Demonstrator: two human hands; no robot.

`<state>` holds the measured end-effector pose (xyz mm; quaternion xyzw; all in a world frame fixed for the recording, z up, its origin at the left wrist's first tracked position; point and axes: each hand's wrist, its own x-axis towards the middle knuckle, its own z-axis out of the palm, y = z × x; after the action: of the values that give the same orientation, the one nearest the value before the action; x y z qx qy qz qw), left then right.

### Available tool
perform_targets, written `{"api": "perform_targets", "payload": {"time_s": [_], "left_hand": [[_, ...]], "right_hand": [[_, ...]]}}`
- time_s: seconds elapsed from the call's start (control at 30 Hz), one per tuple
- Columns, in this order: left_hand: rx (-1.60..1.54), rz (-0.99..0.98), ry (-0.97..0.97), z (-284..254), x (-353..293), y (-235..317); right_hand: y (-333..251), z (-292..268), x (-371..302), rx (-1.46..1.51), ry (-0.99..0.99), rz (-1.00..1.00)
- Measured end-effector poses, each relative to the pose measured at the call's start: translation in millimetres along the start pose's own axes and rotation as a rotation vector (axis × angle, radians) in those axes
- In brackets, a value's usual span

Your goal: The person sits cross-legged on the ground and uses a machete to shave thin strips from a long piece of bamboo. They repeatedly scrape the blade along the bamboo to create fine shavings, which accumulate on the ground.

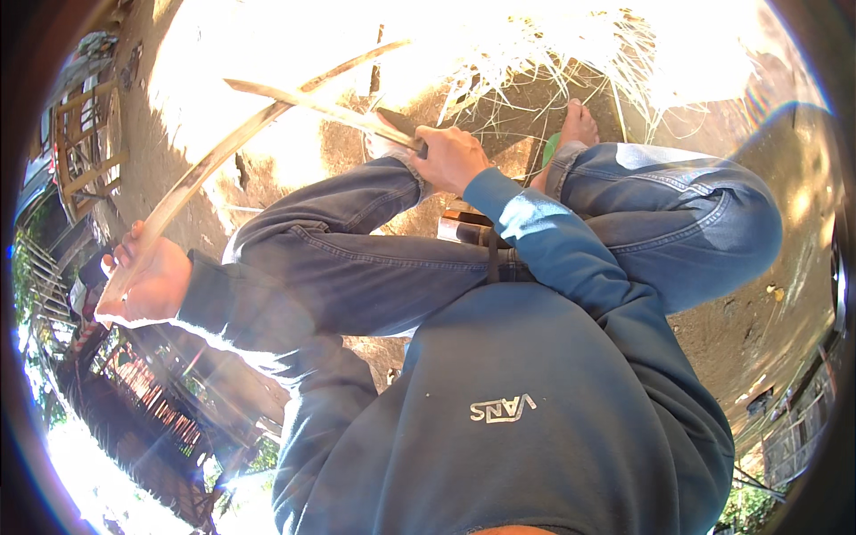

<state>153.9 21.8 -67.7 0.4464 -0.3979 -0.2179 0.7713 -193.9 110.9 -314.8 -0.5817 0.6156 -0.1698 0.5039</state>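
My left hand (pixel 152 276), out at the left, is closed around the lower end of a long pale bamboo strip (pixel 192 181). The strip slants up and to the right, away from me. In front of my shins, my right hand (pixel 453 159) makes a fist round the near end of a long, narrow, blade-like piece (pixel 312 107) with a pointed tip. This piece reaches left and crosses the bamboo strip; whether the two touch I cannot tell. Its kind is unclear, and my fingers hide its gripped end.
Thin pale shavings (pixel 571 67) lie heaped on the sunlit dirt ground beyond my bare feet (pixel 580 125). My bent legs in jeans (pixel 678 196) spread to both sides. A wooden frame (pixel 87 147) stands far left, and a slatted fence (pixel 798 446) is at the lower right.
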Motion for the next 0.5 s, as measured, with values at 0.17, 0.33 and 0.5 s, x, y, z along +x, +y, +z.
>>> {"api": "perform_targets", "payload": {"time_s": [0.17, 0.33, 0.5], "left_hand": [[0.146, 0.04, -0.054, 41.0, -41.3, 1.5], [0.022, 0.049, 0.034, 21.1, -20.8, 5.4], [0.145, 0.066, 0.036, 55.3, -46.2, 9.8]], "right_hand": [[31.7, 11.5, 15.0, 0.032, 0.044, 0.144], [11.3, 3.5, 3.7, 0.001, -0.023, 0.054], [55.9, 14.8, 24.3, 0.019, 0.05, 0.162]]}}
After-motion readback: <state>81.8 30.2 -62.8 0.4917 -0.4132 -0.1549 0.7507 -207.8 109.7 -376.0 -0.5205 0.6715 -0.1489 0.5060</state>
